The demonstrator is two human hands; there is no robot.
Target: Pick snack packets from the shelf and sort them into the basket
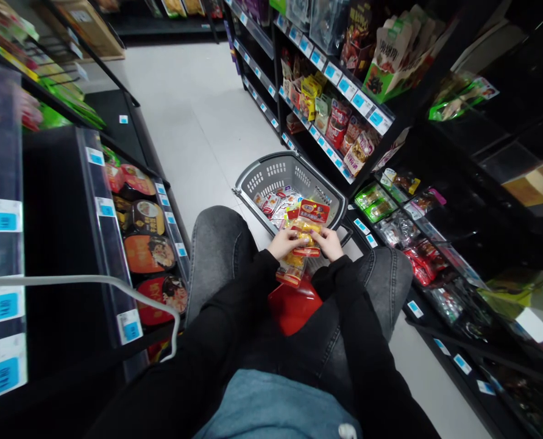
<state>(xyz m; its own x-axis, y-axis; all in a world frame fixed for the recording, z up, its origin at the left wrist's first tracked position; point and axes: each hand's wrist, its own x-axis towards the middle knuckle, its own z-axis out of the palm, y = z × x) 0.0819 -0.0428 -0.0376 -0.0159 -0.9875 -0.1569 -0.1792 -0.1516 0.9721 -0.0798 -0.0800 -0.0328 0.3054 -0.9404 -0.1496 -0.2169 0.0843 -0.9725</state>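
Red-and-yellow packet (306, 235): held at the near edge of the grey basket (259, 167). Fingers of the left hand (284, 243) and right hand (328, 243) are closed on its opposite sides, apparently to keep it flat and steady. A lower packet (292, 269) sits outside the near edge; its support cannot be determined. White-and-red packets (278, 204) lie inside the basket. Left knee (219, 238) and right knee (392, 274) flank the near edge; the right shelf (365, 233), beside the right corner, restricts clearance
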